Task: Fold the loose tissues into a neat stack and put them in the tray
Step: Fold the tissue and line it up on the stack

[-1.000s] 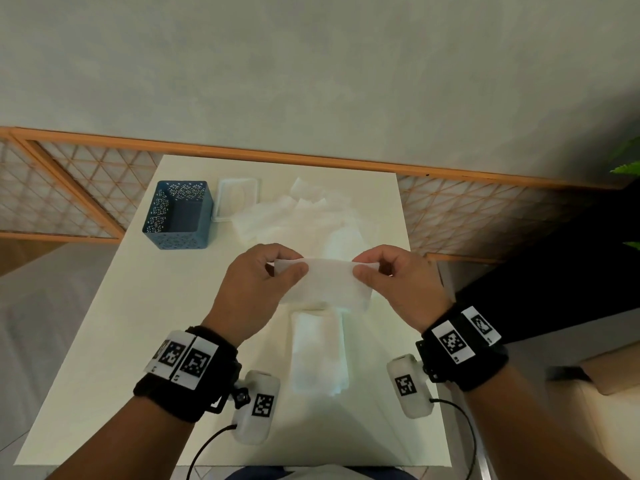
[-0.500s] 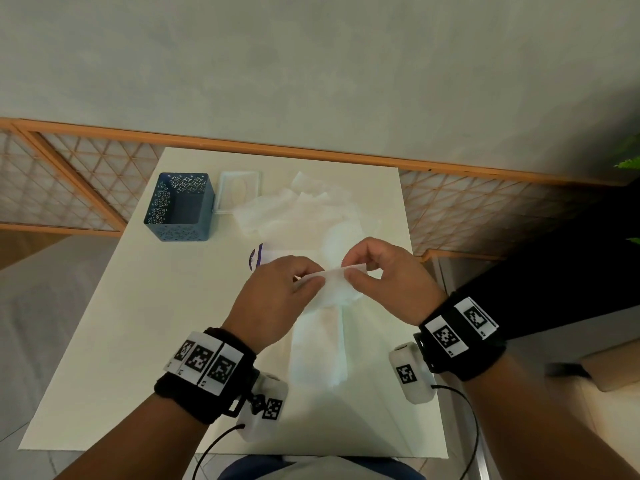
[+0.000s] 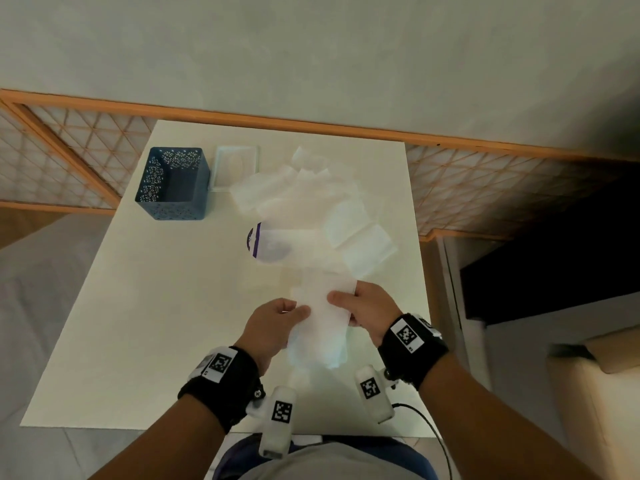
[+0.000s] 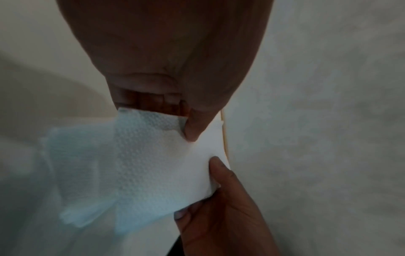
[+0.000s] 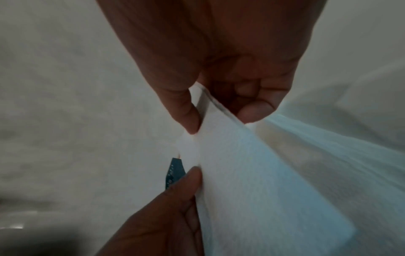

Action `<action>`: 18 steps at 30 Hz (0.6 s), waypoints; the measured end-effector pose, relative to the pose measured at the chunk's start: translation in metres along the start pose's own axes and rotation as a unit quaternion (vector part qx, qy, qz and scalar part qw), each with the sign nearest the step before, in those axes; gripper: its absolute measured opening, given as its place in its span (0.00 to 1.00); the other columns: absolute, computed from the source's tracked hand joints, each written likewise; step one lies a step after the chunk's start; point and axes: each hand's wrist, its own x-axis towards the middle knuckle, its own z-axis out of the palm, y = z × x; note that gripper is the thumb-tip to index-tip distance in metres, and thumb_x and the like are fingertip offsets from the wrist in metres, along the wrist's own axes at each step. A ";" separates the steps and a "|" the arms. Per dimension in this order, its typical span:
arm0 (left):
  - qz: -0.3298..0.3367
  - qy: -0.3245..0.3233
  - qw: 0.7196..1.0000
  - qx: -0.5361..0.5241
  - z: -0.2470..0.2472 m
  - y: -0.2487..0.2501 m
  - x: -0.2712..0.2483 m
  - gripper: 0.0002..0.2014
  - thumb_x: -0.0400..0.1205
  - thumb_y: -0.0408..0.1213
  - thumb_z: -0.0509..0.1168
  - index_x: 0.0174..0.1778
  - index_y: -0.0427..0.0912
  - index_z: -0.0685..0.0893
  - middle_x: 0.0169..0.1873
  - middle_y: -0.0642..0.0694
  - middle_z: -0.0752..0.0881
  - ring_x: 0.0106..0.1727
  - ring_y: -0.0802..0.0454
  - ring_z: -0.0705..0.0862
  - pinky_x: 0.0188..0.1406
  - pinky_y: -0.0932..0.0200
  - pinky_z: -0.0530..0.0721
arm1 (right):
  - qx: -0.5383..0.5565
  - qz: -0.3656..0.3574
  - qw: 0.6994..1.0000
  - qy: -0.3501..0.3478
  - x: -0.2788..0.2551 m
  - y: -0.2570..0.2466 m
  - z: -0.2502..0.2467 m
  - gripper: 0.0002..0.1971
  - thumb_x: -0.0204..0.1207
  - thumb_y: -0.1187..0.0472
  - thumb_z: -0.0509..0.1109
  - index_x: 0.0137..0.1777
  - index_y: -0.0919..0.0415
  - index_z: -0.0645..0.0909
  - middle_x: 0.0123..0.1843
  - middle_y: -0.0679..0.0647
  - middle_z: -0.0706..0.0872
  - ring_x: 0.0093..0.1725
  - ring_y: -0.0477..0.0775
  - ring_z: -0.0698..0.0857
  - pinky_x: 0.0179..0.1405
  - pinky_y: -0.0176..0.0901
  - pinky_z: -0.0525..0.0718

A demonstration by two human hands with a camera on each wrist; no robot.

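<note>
Above the table (image 3: 145, 341), both hands pinch one seemingly folded tissue (image 3: 323, 308).

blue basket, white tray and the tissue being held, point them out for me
blue basket (image 3: 173, 183): head view, on its dark inner wall.
white tray (image 3: 236, 164): head view, on its bare floor, right beside the basket.
held tissue (image 3: 323, 306): head view, on the sheet's middle, between both hands.

No words, brands or numbers can be read anywhere. The only signs are black-and-white square code markers — one on each wristband (image 3: 221, 363) and one on each white wrist camera (image 3: 281, 410) (patterns, not letters). A round pack (image 3: 265, 244) on the worktop (image 3: 145, 323) has a purple edge — its print is too blurred to read.
</note>
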 end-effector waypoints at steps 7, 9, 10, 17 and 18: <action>-0.001 0.059 0.992 0.111 -0.005 -0.027 0.014 0.10 0.81 0.40 0.77 0.39 0.38 0.91 0.36 0.38 0.93 0.33 0.49 0.88 0.42 0.48 0.84 | -0.249 -0.031 0.965 0.076 0.032 0.017 0.006 0.13 0.80 0.56 0.75 0.36 0.59 0.80 0.32 0.50 0.81 0.33 0.52 0.78 0.31 0.39 0.76; 0.000 0.078 0.989 0.127 -0.007 -0.030 0.017 0.10 0.81 0.40 0.78 0.38 0.38 0.91 0.32 0.41 0.93 0.32 0.50 0.87 0.41 0.51 0.85 | -0.262 -0.034 0.961 0.081 0.038 0.020 0.008 0.07 0.80 0.57 0.75 0.46 0.60 0.85 0.38 0.49 0.85 0.39 0.52 0.82 0.38 0.40 0.79; 0.004 0.084 0.986 0.141 -0.008 -0.031 0.019 0.10 0.81 0.40 0.78 0.38 0.39 0.90 0.30 0.43 0.92 0.32 0.51 0.86 0.40 0.52 0.84 | -0.266 -0.032 0.960 0.083 0.041 0.021 0.008 0.06 0.80 0.57 0.75 0.49 0.59 0.84 0.40 0.48 0.86 0.42 0.51 0.84 0.42 0.41 0.81; -0.011 0.093 0.974 0.205 -0.008 -0.038 0.031 0.12 0.80 0.44 0.79 0.36 0.41 0.87 0.29 0.48 0.91 0.36 0.47 0.88 0.46 0.48 0.88 | -0.319 0.004 0.943 0.091 0.056 0.036 0.011 0.09 0.78 0.53 0.77 0.43 0.52 0.79 0.40 0.45 0.84 0.43 0.52 0.84 0.44 0.43 0.82; -0.015 0.092 0.973 0.210 -0.007 -0.039 0.032 0.12 0.80 0.44 0.79 0.36 0.42 0.87 0.30 0.49 0.91 0.36 0.46 0.88 0.46 0.48 0.87 | -0.323 0.011 0.942 0.090 0.057 0.036 0.010 0.10 0.77 0.51 0.77 0.44 0.52 0.79 0.41 0.46 0.84 0.44 0.52 0.84 0.44 0.44 0.82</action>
